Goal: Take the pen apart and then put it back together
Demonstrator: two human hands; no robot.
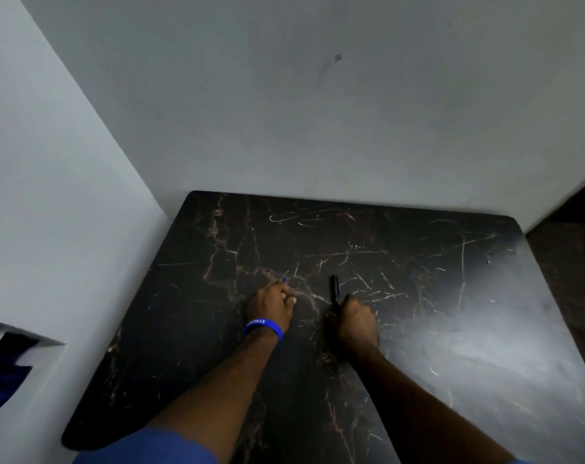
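Note:
Both of my hands rest on a black marble-patterned table (418,329). My right hand (356,321) is closed around the lower end of a black pen part (334,289), which sticks out from my fist and points away from me. My left hand (271,303), with a blue wristband (263,328) on the wrist, is closed around a small piece; only a thin blue tip (285,280) shows above the fingers. The two hands sit apart, with a gap of bare table between them. What else the left fist holds is hidden.
Pale walls (284,112) stand close behind and to the left of the table. The table's right edge (552,296) drops to a dark floor. A dark blue and white object (0,363) lies low at the far left.

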